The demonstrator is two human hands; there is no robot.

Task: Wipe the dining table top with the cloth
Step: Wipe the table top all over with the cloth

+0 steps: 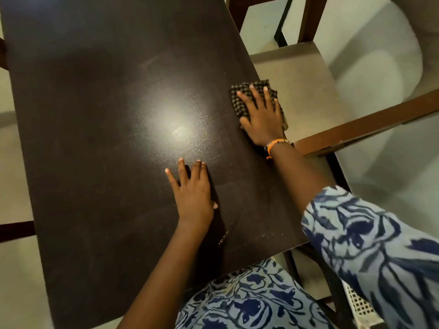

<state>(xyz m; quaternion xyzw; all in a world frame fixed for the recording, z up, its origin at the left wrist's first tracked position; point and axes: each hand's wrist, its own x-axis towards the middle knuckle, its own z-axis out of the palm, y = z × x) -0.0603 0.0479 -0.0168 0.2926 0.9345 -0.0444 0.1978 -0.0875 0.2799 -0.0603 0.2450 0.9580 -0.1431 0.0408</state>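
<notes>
- Wiping is judged to be the step in hand: the checked cloth point(240, 100) is pressed flat onto the dark bench point(95, 115) under the right hand point(262, 116), whose fingers are spread and straight over it rather than curled round it.
- Part of the cloth is seen to overhang the bench edge just beyond the right hand's fingertips, above the seat of a wooden chair point(301, 91).
- The left hand point(193, 192) is laid flat on the bare bench top, fingers straight, nearer the body than the right hand and holding nothing; it is judged to serve as a brace.
- An orange wristband point(275, 144) is worn at the right wrist.
- Faint streaks and pale specks are made out on the surface near the left forearm, so that patch is judged not yet cleaned.
- For the next move, a sweep of the cloth back inward toward the left hand is called for, with pressure kept even so the overhanging part is not dragged off the edge.
- The bright glare beyond the left hand hides any marks there, and the far end of the bench is cut off; how much has been wiped cannot be told.
- The cloth's folds under the palm are hidden.
</notes>
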